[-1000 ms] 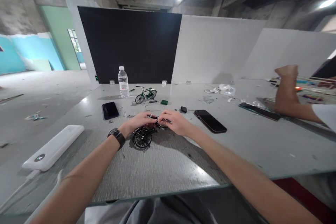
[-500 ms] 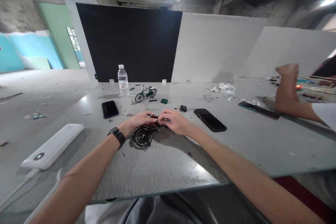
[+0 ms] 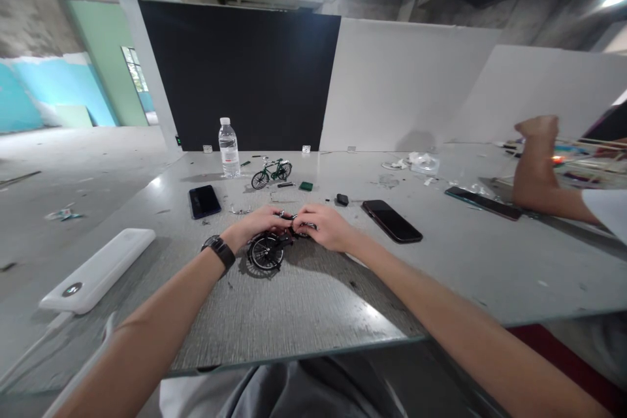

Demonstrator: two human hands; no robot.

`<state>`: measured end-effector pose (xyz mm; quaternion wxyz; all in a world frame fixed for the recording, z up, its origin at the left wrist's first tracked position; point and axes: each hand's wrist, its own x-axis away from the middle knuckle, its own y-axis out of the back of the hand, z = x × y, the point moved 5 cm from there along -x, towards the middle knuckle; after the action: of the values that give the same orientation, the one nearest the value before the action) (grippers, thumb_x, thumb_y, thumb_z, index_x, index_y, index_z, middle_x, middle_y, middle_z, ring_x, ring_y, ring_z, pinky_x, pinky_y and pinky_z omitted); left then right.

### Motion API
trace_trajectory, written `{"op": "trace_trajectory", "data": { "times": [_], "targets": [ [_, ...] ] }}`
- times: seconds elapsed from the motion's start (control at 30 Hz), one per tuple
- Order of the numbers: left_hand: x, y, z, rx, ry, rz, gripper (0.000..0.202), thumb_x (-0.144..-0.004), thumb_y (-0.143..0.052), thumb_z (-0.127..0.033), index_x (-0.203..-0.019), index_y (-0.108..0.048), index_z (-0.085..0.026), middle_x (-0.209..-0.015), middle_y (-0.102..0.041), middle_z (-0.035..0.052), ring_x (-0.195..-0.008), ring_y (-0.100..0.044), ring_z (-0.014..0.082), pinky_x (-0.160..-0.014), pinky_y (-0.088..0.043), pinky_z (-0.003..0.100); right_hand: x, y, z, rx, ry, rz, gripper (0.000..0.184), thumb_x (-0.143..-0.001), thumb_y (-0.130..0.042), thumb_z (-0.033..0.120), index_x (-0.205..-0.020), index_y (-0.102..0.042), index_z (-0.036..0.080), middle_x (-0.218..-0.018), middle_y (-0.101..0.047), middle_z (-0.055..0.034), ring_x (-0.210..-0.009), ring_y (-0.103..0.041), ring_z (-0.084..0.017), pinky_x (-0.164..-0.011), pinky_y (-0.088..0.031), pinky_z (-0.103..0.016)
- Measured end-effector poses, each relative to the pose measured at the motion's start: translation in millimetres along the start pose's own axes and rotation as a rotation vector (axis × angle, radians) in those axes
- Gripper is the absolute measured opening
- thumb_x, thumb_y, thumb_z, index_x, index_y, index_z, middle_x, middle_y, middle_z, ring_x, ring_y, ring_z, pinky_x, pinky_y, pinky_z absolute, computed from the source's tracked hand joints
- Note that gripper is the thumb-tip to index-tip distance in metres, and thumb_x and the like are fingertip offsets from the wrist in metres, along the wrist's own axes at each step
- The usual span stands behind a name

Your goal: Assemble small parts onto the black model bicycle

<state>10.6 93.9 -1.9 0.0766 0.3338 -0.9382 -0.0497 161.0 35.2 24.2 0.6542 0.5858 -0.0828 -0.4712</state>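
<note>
A small black model bicycle (image 3: 267,251) lies on the grey table (image 3: 304,300) in front of me. My left hand (image 3: 257,225), with a black watch on its wrist, grips the upper part of the model from the left. My right hand (image 3: 323,226) pinches the same model from the right, fingertips meeting those of the left hand. One wheel shows below my left hand; the rest of the model is hidden under my fingers. A finished green model bicycle (image 3: 272,173) stands farther back.
A water bottle (image 3: 228,149) and a dark phone (image 3: 204,201) sit at the back left, a black phone (image 3: 392,221) to the right, a white power bank (image 3: 98,269) at the left. Small parts lie scattered. Another person's forearm (image 3: 536,173) rests at the far right.
Both hands stay on the black model bicycle with only slight finger shifts. The view has tilted a little, so everything sits slightly higher in the frame.
</note>
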Motion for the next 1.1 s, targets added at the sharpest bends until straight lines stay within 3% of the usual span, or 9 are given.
{"op": "trace_trajectory", "data": {
  "times": [0.3,0.47,0.57,0.7,0.87,1.0,1.1],
  "targets": [
    [-2,4.6,8,0.007,0.004,-0.021,0.027,-0.082,-0.08,-0.038,-0.094,-0.076,-0.014,-0.086,-0.075,0.008,-0.074,-0.066,0.0159,-0.069,-0.047,0.028,-4,6,-5,-0.221,-0.156,0.024,0.004,-0.089,-0.074,0.023,-0.09,-0.077,0.022,-0.09,-0.075,-0.0039,-0.083,-0.068,-0.019,-0.079,-0.052,-0.035],
    [0,12.7,5,0.095,-0.028,-0.09,0.033,-0.084,-0.08,-0.041,-0.104,-0.075,-0.015,-0.094,-0.076,0.0095,-0.08,-0.069,0.0173,-0.075,-0.051,0.03,-3,15,5,-0.076,0.013,-0.028,0.023,-0.093,-0.073,0.037,-0.111,-0.073,0.023,-0.115,-0.072,-0.0093,-0.107,-0.066,-0.024,-0.095,-0.051,-0.041],
    [-1,15.4,6,0.147,-0.022,-0.06,0.038,-0.084,-0.08,-0.041,-0.11,-0.071,-0.015,-0.087,-0.076,0.0075,-0.078,-0.07,0.0186,-0.076,-0.053,0.031,-2,14,4,-0.011,0.038,-0.044,0.025,-0.093,-0.073,0.035,-0.115,-0.072,0.023,-0.121,-0.07,-0.0108,-0.111,-0.066,-0.026,-0.095,-0.052,-0.041],
    [0,13.8,7,0.136,-0.065,-0.02,0.044,-0.091,-0.072,-0.054,-0.115,-0.068,-0.016,-0.087,-0.075,0.007,-0.076,-0.071,0.0187,-0.074,-0.055,0.032,-2,11,-1,-0.027,-0.008,-0.103,0.019,-0.099,-0.065,0.032,-0.114,-0.073,0.022,-0.113,-0.075,-0.0093,-0.104,-0.069,-0.025,-0.093,-0.053,-0.041],
    [5,10.4,-1,0.094,-0.125,-0.113,0.048,-0.096,-0.065,-0.059,-0.123,-0.068,-0.019,-0.101,-0.073,0.009,-0.09,-0.069,0.0177,-0.078,-0.053,0.029,-1,14,-11,-0.225,-0.169,-0.225,0.027,-0.095,-0.069,0.04,-0.112,-0.074,0.02,-0.101,-0.078,-0.0076,-0.083,-0.07,-0.022,-0.078,-0.057,-0.037],
    [5,6.9,-4,-0.066,-0.124,-0.158,0.053,-0.097,-0.059,-0.065,-0.12,-0.071,-0.019,-0.098,-0.073,0.0084,-0.085,-0.066,0.0174,-0.074,-0.051,0.028,0,16,-16,-0.265,-0.208,-0.272,0.026,-0.093,-0.071,0.041,-0.107,-0.074,0.02,-0.096,-0.077,-0.0058,-0.08,-0.069,-0.021,-0.076,-0.056,-0.037],
    [5,4.5,-8,-0.12,-0.168,-0.201,0.051,-0.098,-0.058,-0.062,-0.121,-0.072,-0.019,-0.107,-0.073,0.01,-0.088,-0.067,0.0191,-0.076,-0.052,0.031,0,16,-17,-0.236,-0.204,-0.29,0.024,-0.094,-0.069,0.041,-0.107,-0.074,0.02,-0.096,-0.077,-0.0054,-0.081,-0.068,-0.02,-0.077,-0.055,-0.036]
  ]
}}
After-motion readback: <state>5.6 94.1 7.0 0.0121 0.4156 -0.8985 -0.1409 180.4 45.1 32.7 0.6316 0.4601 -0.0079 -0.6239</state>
